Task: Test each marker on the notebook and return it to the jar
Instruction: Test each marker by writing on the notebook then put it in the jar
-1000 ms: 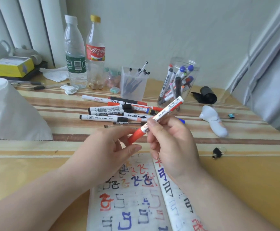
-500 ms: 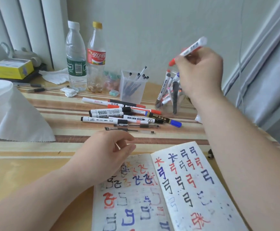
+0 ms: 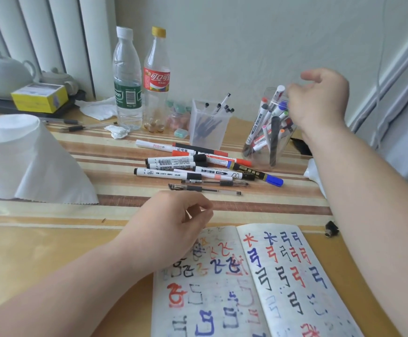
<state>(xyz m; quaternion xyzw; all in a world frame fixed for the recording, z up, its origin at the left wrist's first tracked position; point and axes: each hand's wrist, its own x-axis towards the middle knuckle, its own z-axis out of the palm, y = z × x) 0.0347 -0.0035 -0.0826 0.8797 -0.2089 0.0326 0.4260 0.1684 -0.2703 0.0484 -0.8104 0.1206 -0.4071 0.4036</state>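
My right hand point(image 3: 319, 98) hovers at the mouth of the clear jar point(image 3: 261, 159), fingers loose and holding nothing. The white marker with the red cap point(image 3: 278, 92) stands in the jar among several other markers, its white end sticking up beside my fingertips. My left hand point(image 3: 168, 229) rests on the top left corner of the open notebook point(image 3: 283, 276), fingers lightly curled and empty. The pages are covered in red, blue and black test marks. A pile of markers point(image 3: 173, 164) lies on the table between the notebook and the jar.
Two gel pens point(image 3: 205, 188) lie in front of the pile. A clear pen cup point(image 3: 207, 122) and two plastic bottles point(image 3: 127, 81) stand behind it. A paper roll point(image 3: 20, 156) is at the left. A white object point(image 3: 314, 176) and a binder clip point(image 3: 330, 229) lie at the right.
My right hand carried the red-capped marker from over the notebook up to the jar and let it go inside. My left hand released the marker's cap end and stayed on the notebook.
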